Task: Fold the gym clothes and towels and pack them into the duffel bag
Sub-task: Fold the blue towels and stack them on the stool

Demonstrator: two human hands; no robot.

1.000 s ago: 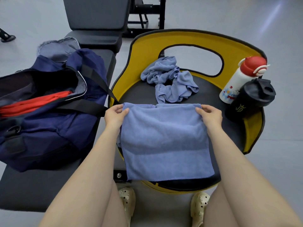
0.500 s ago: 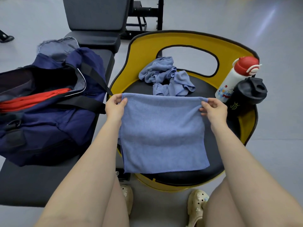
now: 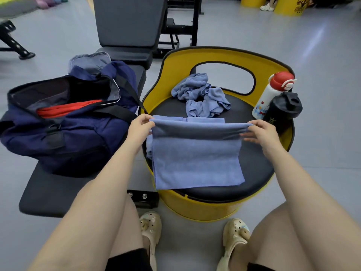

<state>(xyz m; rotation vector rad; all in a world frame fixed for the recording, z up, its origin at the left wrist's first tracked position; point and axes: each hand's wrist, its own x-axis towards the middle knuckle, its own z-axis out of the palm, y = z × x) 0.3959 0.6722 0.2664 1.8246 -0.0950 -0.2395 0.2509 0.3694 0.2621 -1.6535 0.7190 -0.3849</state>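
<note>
A blue towel (image 3: 196, 163) lies on the black seat of a yellow stool (image 3: 256, 167), its front edge hanging over the seat's front. My left hand (image 3: 141, 126) pinches its far left corner and my right hand (image 3: 262, 132) pinches its far right corner, lifting the far edge so that it curls toward me. Behind it lies a crumpled blue towel (image 3: 201, 94). The navy duffel bag (image 3: 64, 126) stands unzipped on a black bench (image 3: 48, 194) to the left, with a red garment (image 3: 66, 109) inside.
A white bottle with a red cap (image 3: 270, 94) and a black shaker bottle (image 3: 283, 108) stand at the stool's right rim. A grey cloth (image 3: 89, 60) lies behind the bag. The bench backrest (image 3: 129, 22) rises at the back. My legs and beige clogs are below.
Both hands have raised the towel's far edge and started turning it over toward me. The camera view has shifted back, showing more of the floor and bench.
</note>
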